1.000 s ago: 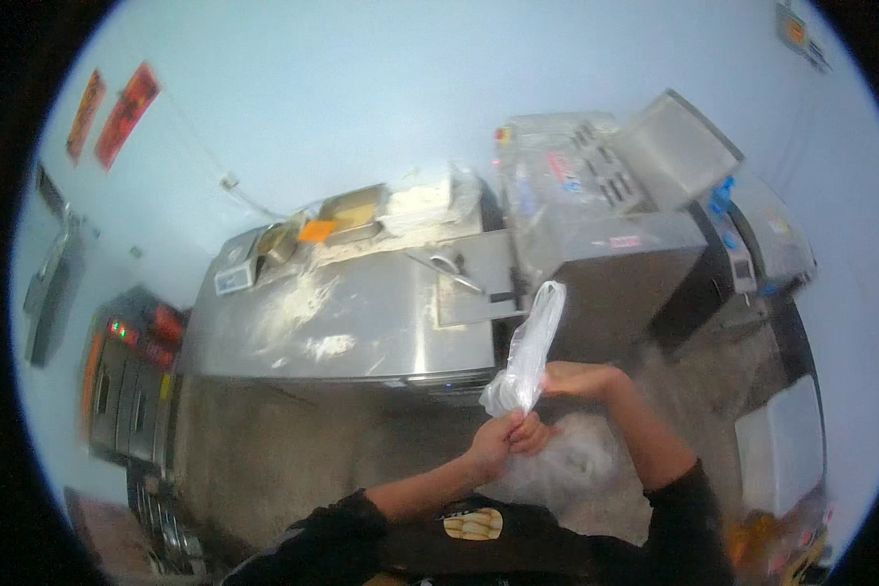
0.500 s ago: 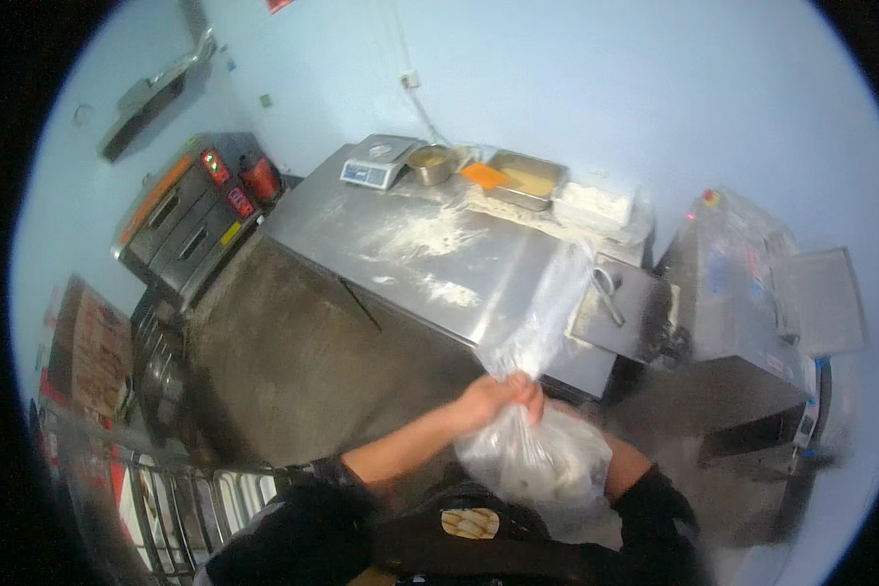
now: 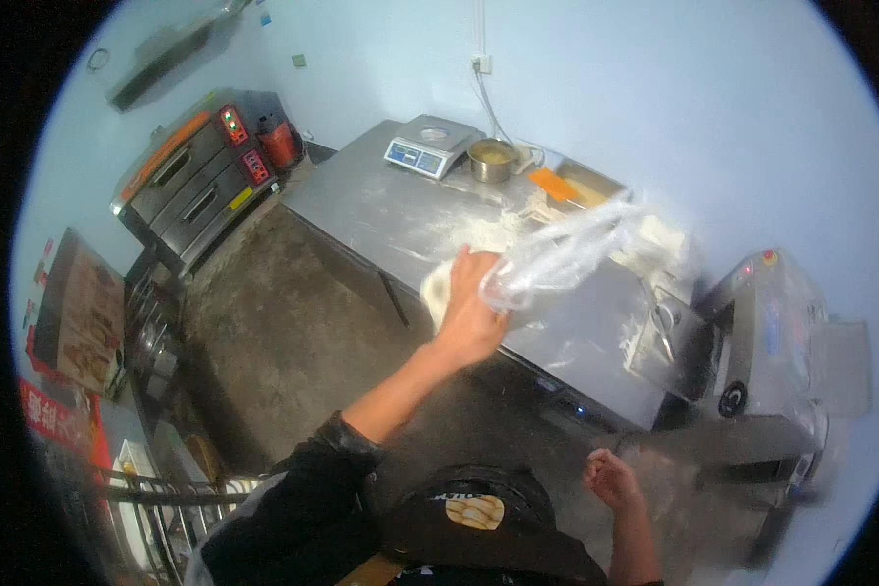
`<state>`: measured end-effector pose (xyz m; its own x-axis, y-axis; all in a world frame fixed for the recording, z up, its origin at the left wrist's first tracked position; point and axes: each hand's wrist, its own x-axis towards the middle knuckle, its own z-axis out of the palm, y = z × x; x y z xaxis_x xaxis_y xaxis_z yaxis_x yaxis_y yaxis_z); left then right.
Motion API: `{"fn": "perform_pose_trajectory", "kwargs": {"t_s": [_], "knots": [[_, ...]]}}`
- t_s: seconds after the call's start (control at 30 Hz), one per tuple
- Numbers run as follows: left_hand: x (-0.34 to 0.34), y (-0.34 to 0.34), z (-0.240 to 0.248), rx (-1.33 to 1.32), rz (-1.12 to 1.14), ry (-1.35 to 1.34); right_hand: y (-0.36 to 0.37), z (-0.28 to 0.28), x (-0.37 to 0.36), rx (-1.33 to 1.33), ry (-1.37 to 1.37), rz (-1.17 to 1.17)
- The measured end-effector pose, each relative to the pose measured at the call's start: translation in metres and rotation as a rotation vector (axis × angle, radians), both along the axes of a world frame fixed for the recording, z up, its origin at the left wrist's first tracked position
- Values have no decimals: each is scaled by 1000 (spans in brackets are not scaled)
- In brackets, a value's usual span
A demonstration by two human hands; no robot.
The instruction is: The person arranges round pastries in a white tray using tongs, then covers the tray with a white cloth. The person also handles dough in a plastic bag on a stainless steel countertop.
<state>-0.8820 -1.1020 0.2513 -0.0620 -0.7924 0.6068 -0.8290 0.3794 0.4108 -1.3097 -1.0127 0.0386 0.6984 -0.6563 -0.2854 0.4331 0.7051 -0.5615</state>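
Observation:
My left hand (image 3: 474, 311) is out over the front edge of a steel table, closed on a clear plastic bag (image 3: 566, 262). The bag's loose end trails to the right over the tabletop. Just left of that hand shows a pale, rounded mass (image 3: 438, 291), perhaps dough; most of it is hidden behind the fingers. Lower and to the right, apart from the bag, hovers my right hand (image 3: 610, 479), its fingers loosely curled with nothing seen in them.
The floury steel table (image 3: 352, 205) carries a digital scale (image 3: 430, 146), a metal pot (image 3: 491, 161), a steel tray (image 3: 596, 186) and an orange scraper (image 3: 554, 184). A deck oven (image 3: 190, 186) stands at left, a steel machine (image 3: 776, 337) at right.
My right hand has let go of the bag and dropped down to the right. The left hand has carried the bag forward and up to the table's edge.

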Motion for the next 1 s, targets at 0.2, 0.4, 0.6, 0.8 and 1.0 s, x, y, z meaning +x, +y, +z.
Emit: {"fn": "perform_pose_trajectory", "kwargs": {"t_s": [0.2, 0.4, 0.6, 0.8, 1.0], "knots": [[79, -35, 6, -17, 80, 20, -70, -28, 128, 67, 231, 170], [134, -48, -11, 294, -49, 70, -145, -31, 293, 265, 337, 411], [203, -60, -60, 536, -199, 323, -219, -42, 480, 329, -231, 453], [297, -88, -118, 554, 199, 720, -281, -47, 580, 236, -494, 454], [392, -148, -204, 633, 81, 512, -277, -24, 627, 246, -52, -110]]}}
